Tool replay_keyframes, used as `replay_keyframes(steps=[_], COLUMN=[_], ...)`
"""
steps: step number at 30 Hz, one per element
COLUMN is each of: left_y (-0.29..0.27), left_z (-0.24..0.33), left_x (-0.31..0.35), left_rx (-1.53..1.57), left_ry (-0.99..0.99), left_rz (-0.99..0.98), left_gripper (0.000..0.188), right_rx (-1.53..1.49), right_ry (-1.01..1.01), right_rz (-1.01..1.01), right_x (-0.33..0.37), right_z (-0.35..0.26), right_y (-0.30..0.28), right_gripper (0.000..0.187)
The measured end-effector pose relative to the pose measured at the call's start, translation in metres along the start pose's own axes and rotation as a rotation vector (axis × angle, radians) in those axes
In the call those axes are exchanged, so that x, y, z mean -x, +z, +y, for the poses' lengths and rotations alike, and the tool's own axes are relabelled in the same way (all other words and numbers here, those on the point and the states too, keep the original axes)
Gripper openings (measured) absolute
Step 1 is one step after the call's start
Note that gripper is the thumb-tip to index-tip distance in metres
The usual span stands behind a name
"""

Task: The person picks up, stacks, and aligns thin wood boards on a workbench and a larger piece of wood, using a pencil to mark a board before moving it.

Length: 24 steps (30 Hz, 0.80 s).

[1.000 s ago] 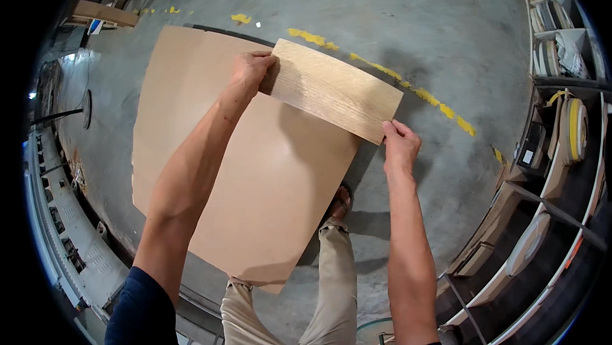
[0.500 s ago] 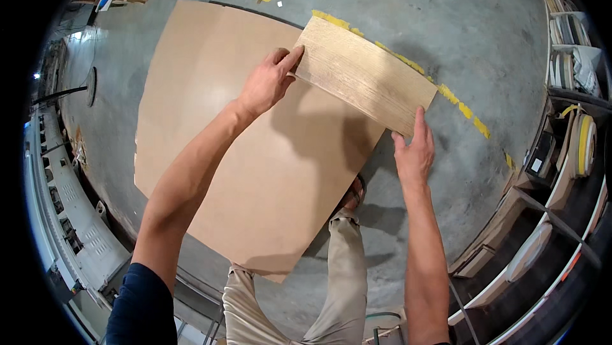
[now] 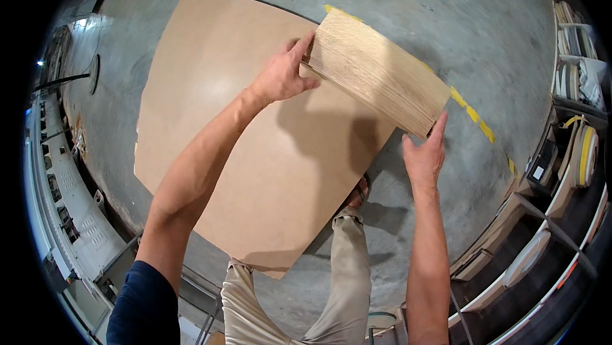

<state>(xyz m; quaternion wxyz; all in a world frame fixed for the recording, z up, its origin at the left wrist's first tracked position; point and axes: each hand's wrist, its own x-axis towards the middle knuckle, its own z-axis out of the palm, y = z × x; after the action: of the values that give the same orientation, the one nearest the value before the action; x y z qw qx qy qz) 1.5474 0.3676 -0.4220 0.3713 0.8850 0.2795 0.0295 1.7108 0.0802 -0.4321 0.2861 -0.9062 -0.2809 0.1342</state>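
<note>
A rectangular wooden board [image 3: 382,68] with pale grain lies slantwise over the far right part of a large tan panel [image 3: 210,90]. My left hand [image 3: 284,74] is at the board's left end, its index finger against the edge and its thumb stretched out below. At the opposite end is my right hand [image 3: 426,157], with its index finger along the edge near the close corner and the thumb apart. Both hands look open around the board's ends. Fingers beneath the board, if any, are hidden.
Grey concrete floor [image 3: 497,45] with a worn yellow line [image 3: 472,114] lies beyond the board. Shelving [image 3: 542,237] with rolls and strips stands along the right. A long pale machine [image 3: 89,211] runs down the left side. My legs are close to the panel's near edge.
The left thumb has moved away from the board's edge and spread out. Board and panel have both shifted slightly right in the picture, and the board hides more of the yellow line.
</note>
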Motion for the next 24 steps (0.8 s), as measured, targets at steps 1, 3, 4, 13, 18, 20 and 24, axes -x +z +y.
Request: replay_keyframes(steps=[1,3,4,13,18,20,24], left_y=[0.000,0.005,0.004,-0.004,-0.002,0.002,-0.003], left_z=[-0.001,-0.006,-0.011,-0.008,-0.010,-0.017,-0.009], left_x=[0.000,-0.005,-0.008,-0.020,-0.020,-0.016,-0.019], left_rx=[0.106,0.275,0.445,0.384,0.457,0.428,0.533], left_ry=[-0.075,-0.295,-0.509,-0.593,-0.630,-0.524,-0.601], left_rz=[-0.039,0.031,0.102,-0.050,-0.052,0.064,-0.020], left_gripper=[0.068,0.064,0.062,0.047,0.044,0.046,0.045], right_rx=[-0.085,-0.361,-0.634,-0.710,-0.672,-0.690,-0.745], right_ry=[0.065,0.176,0.291,0.622,0.629,0.610,0.573], right_rz=[-0.034,-0.052,-0.066,-0.036,-0.022,-0.043,-0.008], right_x=[0.000,-0.003,-0.005,-0.026,-0.027,-0.027,-0.027], right_z=[-0.002,-0.007,-0.011,0.007,0.003,0.000,0.007], right_y=[-0.001,-0.002,-0.004,0.003,0.003,0.003,0.004], right_gripper=[0.076,0.065,0.055,0.038,0.039,0.040,0.034])
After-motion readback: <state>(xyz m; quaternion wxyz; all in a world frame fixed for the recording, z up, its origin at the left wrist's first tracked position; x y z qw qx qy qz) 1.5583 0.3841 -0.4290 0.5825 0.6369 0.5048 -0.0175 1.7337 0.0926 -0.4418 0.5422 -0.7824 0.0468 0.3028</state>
